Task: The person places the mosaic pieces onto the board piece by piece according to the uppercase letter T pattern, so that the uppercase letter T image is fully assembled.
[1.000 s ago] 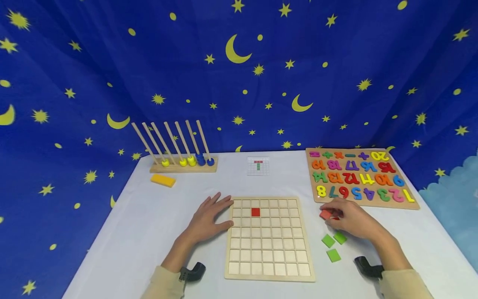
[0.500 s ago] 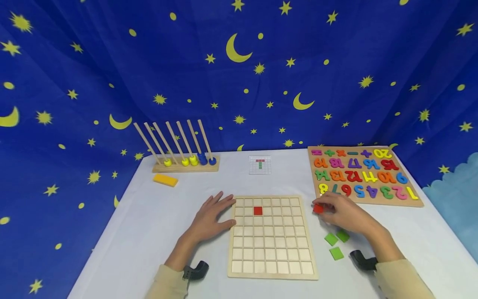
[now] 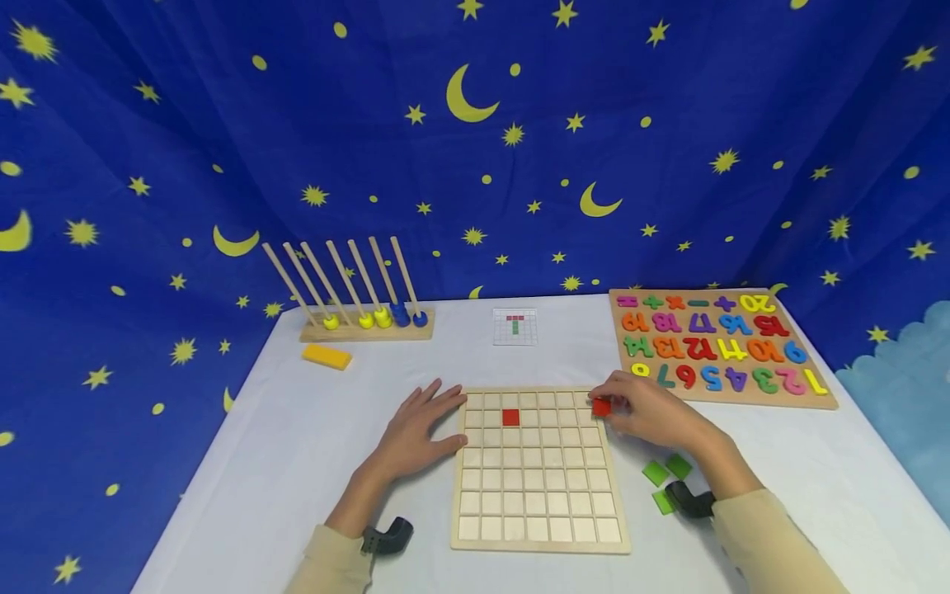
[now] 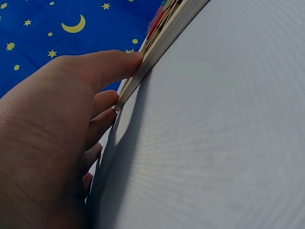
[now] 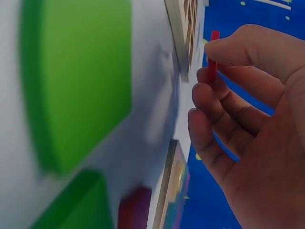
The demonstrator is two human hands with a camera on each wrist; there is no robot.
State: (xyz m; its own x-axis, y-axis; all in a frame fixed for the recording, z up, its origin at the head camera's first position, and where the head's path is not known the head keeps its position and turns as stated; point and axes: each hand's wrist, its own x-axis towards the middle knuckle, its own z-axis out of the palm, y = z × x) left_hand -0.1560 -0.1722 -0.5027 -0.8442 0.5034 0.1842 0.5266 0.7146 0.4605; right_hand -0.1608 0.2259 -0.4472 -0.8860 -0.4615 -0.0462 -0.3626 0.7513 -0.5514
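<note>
My right hand (image 3: 653, 410) pinches a red square tile (image 3: 601, 407) between thumb and fingers, over the right edge of the wooden grid board (image 3: 466, 547). In the right wrist view the tile is seen edge-on, raised off the table. One red tile (image 3: 510, 417) lies in a cell of the board's second row from the back. With spread fingers, my left hand (image 3: 417, 435) touches the board's left edge; the left wrist view shows thumb and fingertips against its side. Several green tiles (image 3: 656, 473) lie below my right hand, and a dark red piece (image 5: 136, 210) shows in the right wrist view.
A small pattern card (image 3: 515, 327) with a red and green T lies behind the board. At back right is a number puzzle (image 3: 772, 399). A bead rack (image 3: 312, 333) stands at back left, with a yellow block (image 3: 326, 356) before it. A starry curtain (image 3: 386, 99) hangs behind.
My right hand has picked the red tile up from the table at the right and carried it left to the board's edge. My left hand stays at the board's left side.
</note>
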